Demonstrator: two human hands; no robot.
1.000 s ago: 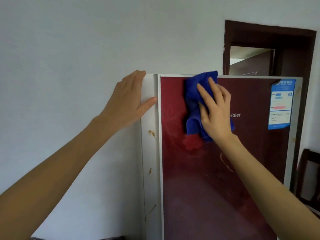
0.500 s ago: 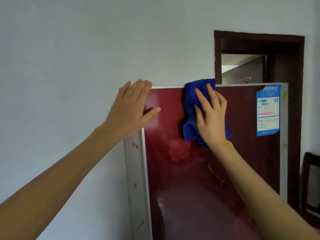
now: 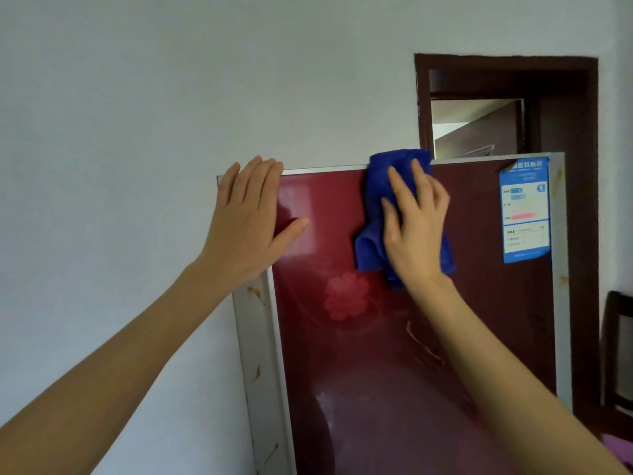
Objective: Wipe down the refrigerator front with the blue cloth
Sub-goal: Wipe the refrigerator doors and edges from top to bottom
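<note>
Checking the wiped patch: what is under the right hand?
The blue cloth, pressed by the right hand against the refrigerator door near its top edge. The door beneath the cloth is hidden.

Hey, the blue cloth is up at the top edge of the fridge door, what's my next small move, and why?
Probably drag the blue cloth straight down under the right hand. It overlaps the top edge of the red door, so nothing lies higher, and yellowish streaks show below the wrist.
</note>
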